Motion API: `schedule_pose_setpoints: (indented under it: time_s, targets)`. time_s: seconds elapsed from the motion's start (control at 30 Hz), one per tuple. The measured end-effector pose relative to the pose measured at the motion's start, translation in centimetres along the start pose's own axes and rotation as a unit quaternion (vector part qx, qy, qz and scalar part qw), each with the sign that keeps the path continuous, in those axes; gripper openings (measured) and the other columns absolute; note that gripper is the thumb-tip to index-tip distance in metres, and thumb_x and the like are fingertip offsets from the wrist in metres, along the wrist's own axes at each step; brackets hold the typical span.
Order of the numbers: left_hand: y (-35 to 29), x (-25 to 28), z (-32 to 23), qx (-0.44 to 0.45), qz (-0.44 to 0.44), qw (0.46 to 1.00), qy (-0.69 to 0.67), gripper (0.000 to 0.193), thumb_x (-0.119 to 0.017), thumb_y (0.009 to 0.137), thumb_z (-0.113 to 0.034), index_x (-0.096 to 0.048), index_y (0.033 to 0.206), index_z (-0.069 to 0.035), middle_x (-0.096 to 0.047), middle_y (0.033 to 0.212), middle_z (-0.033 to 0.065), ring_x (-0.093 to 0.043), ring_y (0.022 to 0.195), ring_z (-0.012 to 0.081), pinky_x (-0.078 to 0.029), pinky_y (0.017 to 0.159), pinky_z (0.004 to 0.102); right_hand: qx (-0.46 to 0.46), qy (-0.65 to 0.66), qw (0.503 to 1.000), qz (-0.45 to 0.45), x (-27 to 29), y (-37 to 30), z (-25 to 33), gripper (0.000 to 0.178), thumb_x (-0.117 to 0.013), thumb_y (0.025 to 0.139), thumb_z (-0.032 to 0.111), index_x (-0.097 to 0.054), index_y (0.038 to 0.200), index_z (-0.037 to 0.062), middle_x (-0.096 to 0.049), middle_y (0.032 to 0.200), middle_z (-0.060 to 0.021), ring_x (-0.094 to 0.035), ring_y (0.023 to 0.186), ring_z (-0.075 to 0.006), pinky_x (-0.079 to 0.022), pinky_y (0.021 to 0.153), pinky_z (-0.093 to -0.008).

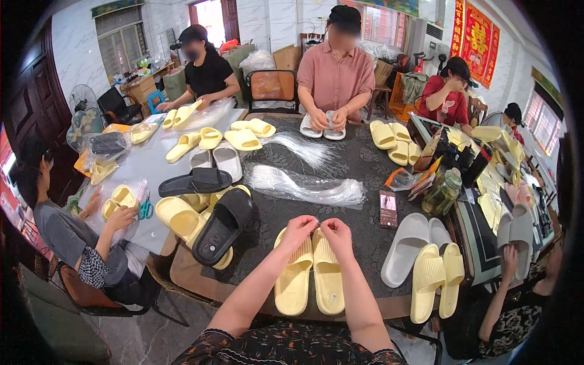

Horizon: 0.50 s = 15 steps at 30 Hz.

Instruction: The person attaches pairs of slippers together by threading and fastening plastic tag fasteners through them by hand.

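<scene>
A pair of pale yellow slide slippers [291,287] lies side by side in front of me at the table's near edge, toes pointing away. Over the slippers' straps, my left hand [298,232] and my right hand [336,236] meet, fingertips pinched close together. Whatever they pinch is too thin and small to make out. Beyond my hands lies a bundle of clear, thin plastic strands [307,187], and farther off a second loose bundle of strands [298,150] fans out.
Black slippers [224,228] are piled on yellow ones at my left. Grey slippers [406,249], more yellow slippers [428,283], a phone [388,208] and a bottle [442,193] stand at my right. Across the table a co-worker [336,79] handles light grey slippers; others sit around.
</scene>
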State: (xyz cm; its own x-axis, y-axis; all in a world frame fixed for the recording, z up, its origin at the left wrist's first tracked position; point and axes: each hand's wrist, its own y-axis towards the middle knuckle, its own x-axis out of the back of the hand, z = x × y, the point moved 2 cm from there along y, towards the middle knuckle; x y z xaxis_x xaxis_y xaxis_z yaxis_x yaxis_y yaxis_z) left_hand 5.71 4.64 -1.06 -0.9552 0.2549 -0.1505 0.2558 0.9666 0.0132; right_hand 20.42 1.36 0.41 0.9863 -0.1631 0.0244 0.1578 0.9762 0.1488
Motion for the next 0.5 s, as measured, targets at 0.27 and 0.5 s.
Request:
schedule_pose_setpoints:
  time_s: [0.27,0.5]
  targets:
    - [-0.2,0.2,-0.6,0.033,0.019,0.999,-0.025,0.017,-0.062,0.089,-0.013,-0.067,0.098,0.0,-0.066,0.086,0.0014,-0.059,0.078,0.0082,-0.047,0.071,0.0217,-0.017,-0.039,0.999,0.008,-0.1,-0.2,0.5,0.011,-0.063,0.087,0.012,-0.065,0.086,0.0012,-0.061,0.076,0.0028,-0.053,0.07,-0.0039,-0.043,0.064,-0.0203]
    - [-0.3,0.0,-0.9,0.051,0.03,0.998,0.005,0.015,-0.064,0.088,-0.014,-0.068,0.095,-0.001,-0.066,0.084,0.0007,-0.058,0.076,0.0071,-0.045,0.068,0.0211,-0.015,-0.021,1.0,0.007,0.1,-0.1,-0.3,0.01,-0.061,0.087,0.011,-0.064,0.084,0.0017,-0.06,0.075,0.0037,-0.052,0.068,-0.0034,-0.042,0.062,-0.0197]
